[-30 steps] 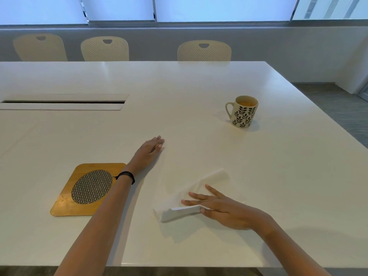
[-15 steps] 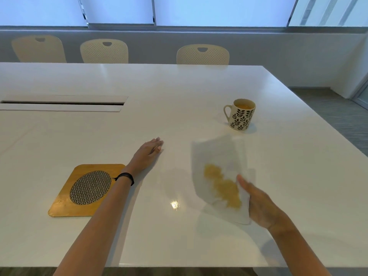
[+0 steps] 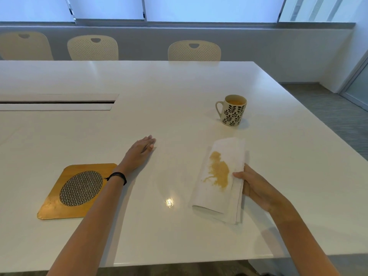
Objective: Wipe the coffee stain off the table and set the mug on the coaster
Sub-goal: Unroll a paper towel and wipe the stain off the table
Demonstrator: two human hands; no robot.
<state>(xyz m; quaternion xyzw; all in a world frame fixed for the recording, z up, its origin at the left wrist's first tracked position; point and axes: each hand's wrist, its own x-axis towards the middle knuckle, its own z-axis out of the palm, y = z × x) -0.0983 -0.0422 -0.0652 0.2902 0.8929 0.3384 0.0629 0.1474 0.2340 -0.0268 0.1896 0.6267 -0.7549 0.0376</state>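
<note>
Cloth, white, folded, coffee-stained, pinched by right hand near leaf-patterned ceramic mug; left hand flat, empty. Lay it clear of mug.

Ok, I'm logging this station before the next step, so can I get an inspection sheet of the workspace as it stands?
Surface: white table, no brown stain seen on it; one glare spot near the front.
Job's things: folded white cloth bears a brown stain; leaf-patterned mug upright on the bare table, liquid inside; gold coaster at left, nothing on it.
Clutter: nothing seen.
Grippers: left hand flat on the table, holding nothing; right hand grips the cloth's right edge.
Cables: nothing seen; a hatch sits in the tabletop.
Surroundings: three chairs across the table, windows behind, carpet at right.
</note>
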